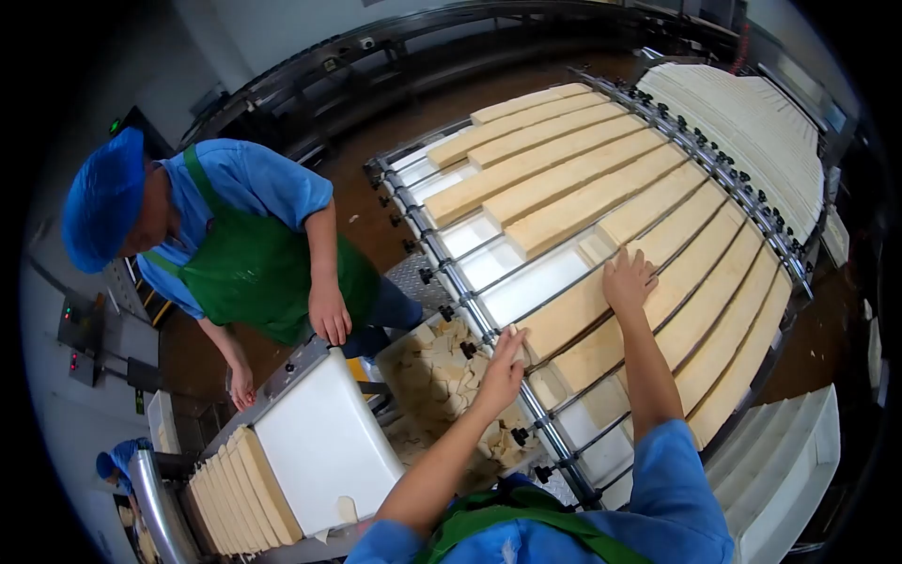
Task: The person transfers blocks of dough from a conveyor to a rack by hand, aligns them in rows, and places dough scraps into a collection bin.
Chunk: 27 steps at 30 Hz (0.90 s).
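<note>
Long pale-yellow slabs point(562, 315), like dough or cake, lie in lanes between thin metal rods on a white table. My right hand point(628, 282) rests on top of the slabs, fingers spread, beside a rod. At the near end of one slab, close to the thick metal bar point(458, 282), is my left hand point(503, 369); its fingers are stretched out and touch the slab's end. Neither hand is wrapped round anything. Short cut pieces point(594, 248) lie at the end of a lane beyond my right hand.
A co-worker in a green apron point(249, 268) stands at the left by a white board point(319, 442) and a row of upright slabs point(246, 489). Below the bar, a bin point(442, 376) holds scraps. White trays point(780, 470) stand at right; a slatted white conveyor point(738, 132) lies beyond.
</note>
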Each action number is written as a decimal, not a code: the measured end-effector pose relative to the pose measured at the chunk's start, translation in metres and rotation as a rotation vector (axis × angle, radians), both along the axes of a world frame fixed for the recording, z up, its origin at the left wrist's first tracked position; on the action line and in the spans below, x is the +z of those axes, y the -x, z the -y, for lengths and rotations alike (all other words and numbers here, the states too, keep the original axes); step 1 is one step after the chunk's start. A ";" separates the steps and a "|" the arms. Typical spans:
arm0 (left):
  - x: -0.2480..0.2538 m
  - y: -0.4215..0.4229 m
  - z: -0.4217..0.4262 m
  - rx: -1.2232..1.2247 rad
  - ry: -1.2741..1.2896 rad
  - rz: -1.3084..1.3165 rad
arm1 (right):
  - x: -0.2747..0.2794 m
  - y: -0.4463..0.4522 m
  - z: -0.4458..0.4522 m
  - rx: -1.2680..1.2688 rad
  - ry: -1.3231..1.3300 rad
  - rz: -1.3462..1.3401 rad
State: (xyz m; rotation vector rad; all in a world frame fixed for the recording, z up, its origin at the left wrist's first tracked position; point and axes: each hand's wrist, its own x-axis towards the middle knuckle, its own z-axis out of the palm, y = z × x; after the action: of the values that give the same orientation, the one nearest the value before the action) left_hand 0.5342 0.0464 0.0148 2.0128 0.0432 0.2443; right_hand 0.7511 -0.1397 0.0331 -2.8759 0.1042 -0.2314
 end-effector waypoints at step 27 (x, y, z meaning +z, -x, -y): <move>-0.070 0.368 -0.134 0.884 -0.318 -1.108 | -0.040 0.229 -0.091 1.003 0.252 -0.044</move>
State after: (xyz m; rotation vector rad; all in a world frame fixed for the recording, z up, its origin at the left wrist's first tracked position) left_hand 0.1663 0.1802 -0.0551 2.0757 1.6768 -0.3705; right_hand 0.5217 -0.0490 -0.0070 -2.7548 -1.3863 0.0254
